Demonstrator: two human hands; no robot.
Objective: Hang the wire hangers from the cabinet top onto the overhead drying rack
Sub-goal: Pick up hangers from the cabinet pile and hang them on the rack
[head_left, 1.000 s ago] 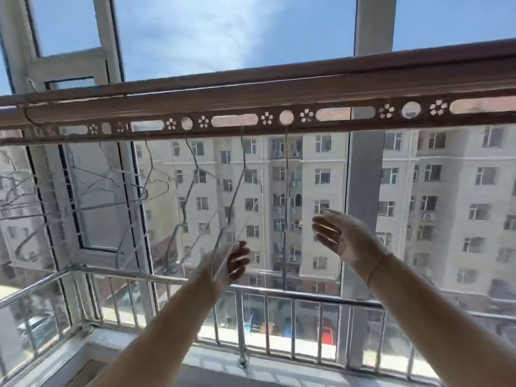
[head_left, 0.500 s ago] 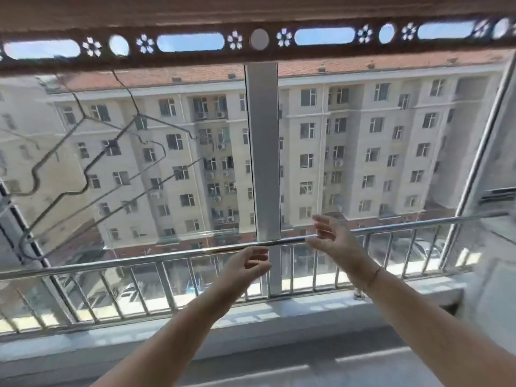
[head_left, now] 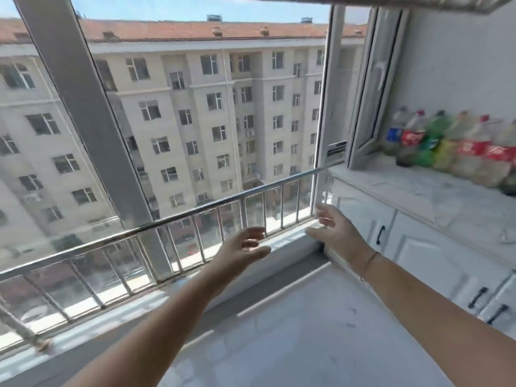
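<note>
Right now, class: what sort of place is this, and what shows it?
Probably an enclosed apartment balcony, high up: tall windows, a steel guard rail, a white cabinet topped with bottles.

**A:** Where does the view sit?

**B:** One camera, worn on the person's head. Standing height, aimed forward and down along both outstretched forearms.

**A:** Facing what?

**B:** The window post [head_left: 83, 113] and metal railing [head_left: 195, 210], taken at an angle. The cabinet top [head_left: 413, 188] and its row of bottles [head_left: 446, 146] run down the right edge. Frame tilted: railing climbs from lower left to upper right.

**A:** How near?

**B:** Left hand [head_left: 243, 247] and right hand [head_left: 335, 233] close, mid-frame. Floor [head_left: 307, 331] fills the bottom. Apartment block [head_left: 209, 107] across the way, far. Wide lens, edges bowed and blurred. Drying rack [head_left: 405, 0] only a strip along the top right.
</note>
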